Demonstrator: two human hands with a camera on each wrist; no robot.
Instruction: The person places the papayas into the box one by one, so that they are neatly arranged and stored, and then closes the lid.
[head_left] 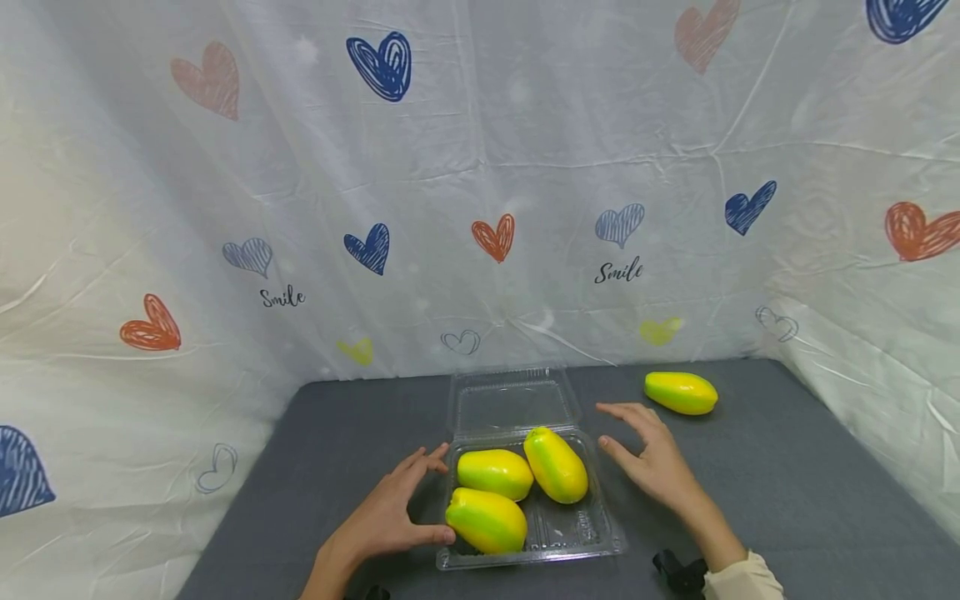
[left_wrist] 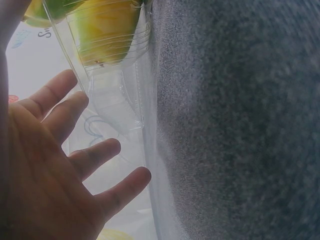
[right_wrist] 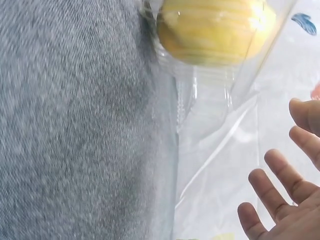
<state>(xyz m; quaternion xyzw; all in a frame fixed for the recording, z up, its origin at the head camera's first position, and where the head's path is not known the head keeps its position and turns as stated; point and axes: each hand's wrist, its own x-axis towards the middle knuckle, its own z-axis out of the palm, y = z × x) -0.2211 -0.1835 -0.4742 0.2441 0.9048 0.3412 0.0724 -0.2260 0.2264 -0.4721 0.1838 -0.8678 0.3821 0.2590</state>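
Note:
A clear plastic clamshell box (head_left: pixel 570 533) lies with its lid (head_left: pixel 513 404) folded back, away from me. Inside are a papaya (head_left: pixel 487 521) at the front left, another papaya (head_left: pixel 495 473) behind it, and a tilted papaya (head_left: pixel 556 465) on the right, all yellow-green. My left hand (head_left: pixel 393 508) is at the box's left side, fingers spread and fingertips right at the rim; its thumb tip overlaps the front papaya in the head view. Off the right side, my right hand (head_left: pixel 660 458) hovers with fingers extended and holds nothing. The left wrist view shows spread left fingers (left_wrist: pixel 95 155) beside the box wall.
One more papaya (head_left: pixel 681 392) lies on the grey tabletop (head_left: pixel 795 500) at the back right, beyond my right hand. A white curtain (head_left: pixel 420 167) printed with hearts hangs behind the table and along its sides. A black strap piece (head_left: pixel 678 573) shows at my right wrist.

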